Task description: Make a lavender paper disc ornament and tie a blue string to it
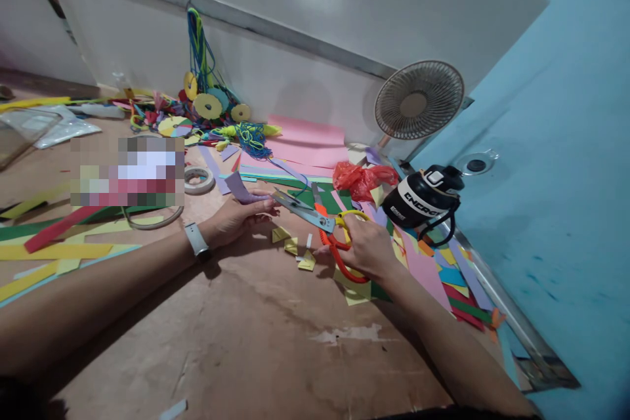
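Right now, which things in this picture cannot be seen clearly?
- Head view: a pixelated block hides whatever lies there.
- The right hand covers part of the scissors handles.
- The purple paper is partly under the left hand fingers.
- The bottle label is cut off by its curve.

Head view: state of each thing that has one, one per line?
Scissors: blades open, held by the right hand.
Purple paper piece: curled, pinched in the left hand.
Black bottle: lying on its side, cap on.
Fan: upright; running or not, cannot tell.
Tape roll: lying flat.
Yellow scraps: loose on the floor.
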Demonstrator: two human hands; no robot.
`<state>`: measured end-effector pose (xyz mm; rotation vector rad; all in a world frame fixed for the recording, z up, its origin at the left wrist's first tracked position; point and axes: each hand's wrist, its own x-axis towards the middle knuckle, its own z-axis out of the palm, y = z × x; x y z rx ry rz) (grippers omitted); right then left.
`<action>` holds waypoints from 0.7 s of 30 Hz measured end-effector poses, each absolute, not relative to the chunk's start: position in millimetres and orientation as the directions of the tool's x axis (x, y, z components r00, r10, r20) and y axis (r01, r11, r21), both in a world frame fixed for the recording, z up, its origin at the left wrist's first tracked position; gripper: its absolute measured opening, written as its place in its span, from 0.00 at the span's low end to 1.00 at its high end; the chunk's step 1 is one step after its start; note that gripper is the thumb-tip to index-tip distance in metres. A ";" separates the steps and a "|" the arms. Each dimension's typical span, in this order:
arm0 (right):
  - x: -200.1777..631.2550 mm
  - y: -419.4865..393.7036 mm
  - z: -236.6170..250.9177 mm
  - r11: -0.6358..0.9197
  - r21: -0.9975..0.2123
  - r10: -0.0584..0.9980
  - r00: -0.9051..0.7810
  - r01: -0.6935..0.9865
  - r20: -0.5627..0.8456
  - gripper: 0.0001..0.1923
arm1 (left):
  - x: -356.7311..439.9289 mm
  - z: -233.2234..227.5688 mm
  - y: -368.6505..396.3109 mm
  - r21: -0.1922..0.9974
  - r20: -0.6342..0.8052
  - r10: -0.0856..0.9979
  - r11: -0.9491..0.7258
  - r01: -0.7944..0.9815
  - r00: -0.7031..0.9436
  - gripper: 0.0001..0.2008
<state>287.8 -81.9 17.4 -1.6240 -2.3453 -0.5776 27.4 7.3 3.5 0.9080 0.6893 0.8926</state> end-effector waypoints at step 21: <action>294.1 -78.6 13.4 0.238 0.218 0.821 -0.316 0.946 0.476 0.25 | 24.4 -3.0 16.1 0.909 -0.023 0.871 0.222 -0.353 0.490 0.12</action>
